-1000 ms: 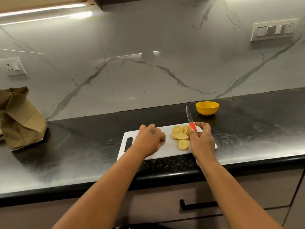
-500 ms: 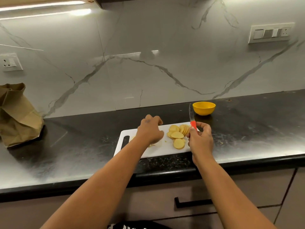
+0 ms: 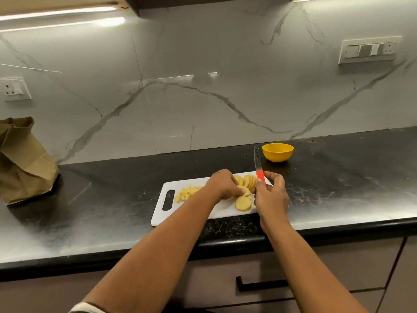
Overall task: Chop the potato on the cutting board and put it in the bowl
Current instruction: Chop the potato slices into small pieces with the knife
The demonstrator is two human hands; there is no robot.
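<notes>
While potato rounds lie on the cutting board's right half, left hand pinches one, just left of the knife. Right hand grips knife handle, blade up, off the board. Diced pile sits board-left. Yellow bowl, behind-right, contents not visible.

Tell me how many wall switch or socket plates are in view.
2. One socket plate is on the wall at far left, above the paper bag. One switch plate is at upper right, above the bowl.
</notes>
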